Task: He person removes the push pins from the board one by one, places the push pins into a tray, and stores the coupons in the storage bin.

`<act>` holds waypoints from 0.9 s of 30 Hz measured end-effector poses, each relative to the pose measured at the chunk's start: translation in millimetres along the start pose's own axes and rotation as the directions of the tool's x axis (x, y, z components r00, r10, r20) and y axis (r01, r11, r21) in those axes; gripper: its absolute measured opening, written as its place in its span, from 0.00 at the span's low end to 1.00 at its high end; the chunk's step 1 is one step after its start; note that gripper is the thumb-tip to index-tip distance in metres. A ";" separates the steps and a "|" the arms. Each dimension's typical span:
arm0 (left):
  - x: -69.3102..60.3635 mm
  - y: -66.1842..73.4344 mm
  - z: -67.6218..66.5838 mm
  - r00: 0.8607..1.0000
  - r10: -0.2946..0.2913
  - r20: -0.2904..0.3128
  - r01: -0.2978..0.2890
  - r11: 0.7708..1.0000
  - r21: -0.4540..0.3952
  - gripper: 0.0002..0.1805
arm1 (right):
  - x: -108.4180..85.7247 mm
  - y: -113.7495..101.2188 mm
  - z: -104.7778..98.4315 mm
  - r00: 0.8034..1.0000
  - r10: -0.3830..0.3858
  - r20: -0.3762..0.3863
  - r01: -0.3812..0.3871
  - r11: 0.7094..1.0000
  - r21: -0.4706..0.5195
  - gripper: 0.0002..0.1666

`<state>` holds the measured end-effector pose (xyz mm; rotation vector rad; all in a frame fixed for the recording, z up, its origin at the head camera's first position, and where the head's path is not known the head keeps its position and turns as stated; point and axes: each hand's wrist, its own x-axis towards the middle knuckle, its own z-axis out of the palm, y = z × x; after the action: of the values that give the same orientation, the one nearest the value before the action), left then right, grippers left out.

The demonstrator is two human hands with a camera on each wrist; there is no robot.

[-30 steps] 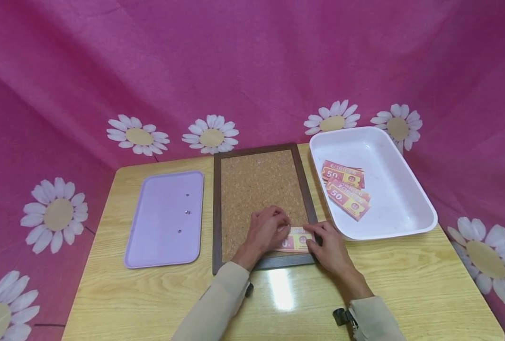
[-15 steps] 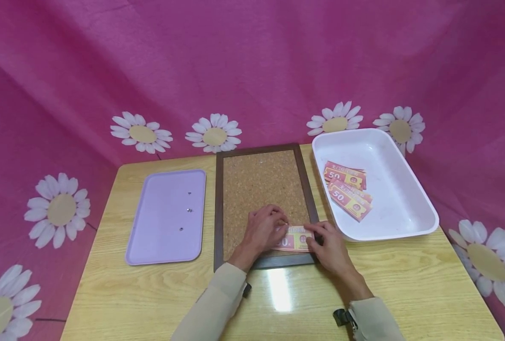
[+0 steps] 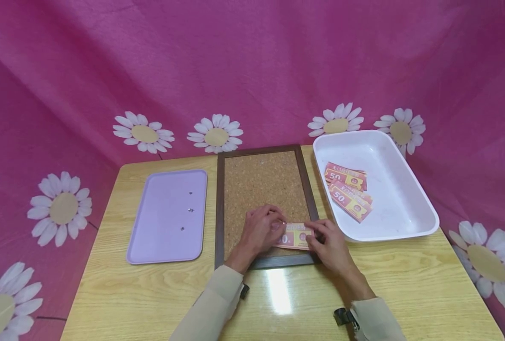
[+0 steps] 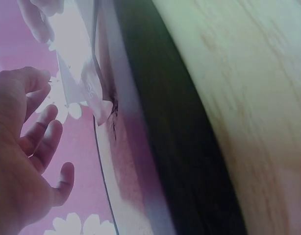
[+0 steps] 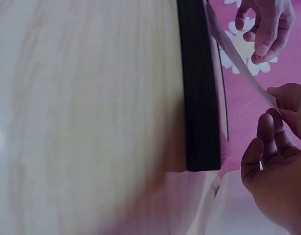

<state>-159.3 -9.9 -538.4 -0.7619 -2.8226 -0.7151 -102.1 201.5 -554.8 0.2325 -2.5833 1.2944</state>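
A red and yellow coupon is over the lower right of a brown-framed cork board. My right hand pinches the coupon's right edge between thumb and index finger. In the right wrist view the coupon slants up off the board toward those fingers. My left hand is at the coupon's left side, over the cork. Its thumb and index finger pinch a tiny pin, mostly hidden by the fingertips; only a thin dark tip shows in the left wrist view.
A lilac tray with several small metallic pins lies left of the board. To the right stands a deep white tub with several coupons. Behind the wooden table hangs a pink flowered curtain.
My left hand has drawn slightly left and away from the coupon, leaving more of its print in sight. The right hand keeps its pinch. The head view has shifted a little.
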 end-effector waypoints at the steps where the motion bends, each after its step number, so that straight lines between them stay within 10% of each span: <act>1: -0.1 -0.2 -1.4 1.000 -0.004 -0.002 0.004 1.000 -0.001 0.07 | 0.4 -0.6 -0.6 1.000 0.005 0.001 -0.005 1.000 0.007 0.19; 27: -13.1 -22.9 -24.1 0.977 -0.062 -0.204 0.039 0.993 -0.115 0.04 | 15.3 -18.9 -29.6 0.991 0.028 -0.134 -0.006 0.987 0.158 0.18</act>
<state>-159.5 -44.5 -529.8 -0.5932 -2.6407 -0.9081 -107.8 213.6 -518.9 0.1448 -2.3780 1.4687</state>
